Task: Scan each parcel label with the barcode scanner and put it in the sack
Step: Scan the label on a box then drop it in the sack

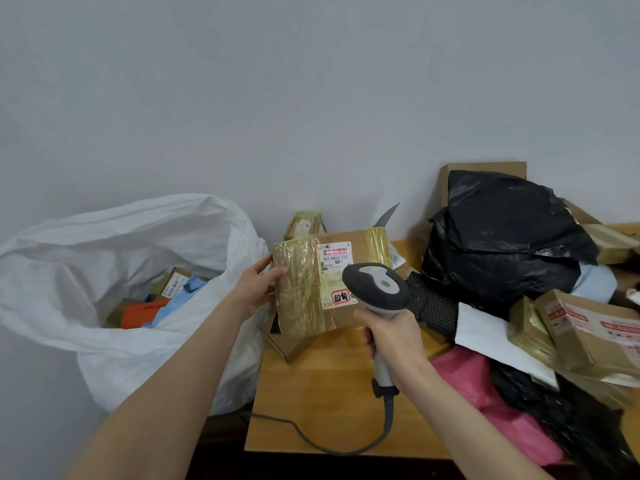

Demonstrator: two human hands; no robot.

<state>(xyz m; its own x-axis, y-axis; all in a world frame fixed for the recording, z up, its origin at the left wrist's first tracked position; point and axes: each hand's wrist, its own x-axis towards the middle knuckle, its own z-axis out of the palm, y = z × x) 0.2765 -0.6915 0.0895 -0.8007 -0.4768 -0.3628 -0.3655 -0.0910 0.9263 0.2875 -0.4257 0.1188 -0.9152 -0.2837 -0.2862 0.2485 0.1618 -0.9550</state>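
— Where is our parcel?
— Our left hand [256, 289] grips the parcel [301, 299] by its left edge, up at the left end of the table [329, 393]. Its label [334, 271] faces us.
— And our other hand?
— Our right hand [391, 341] is wrapped round the barcode scanner [375, 287], just in front of the label. A red line lies on the bars.
— What can we read?
— "507 P802 T72". We cannot read the red stamp [340, 297].
— Which way next?
— The sack [104, 237] is open just to the left, nearest our left hand. We think that hand should drop the parcel in.
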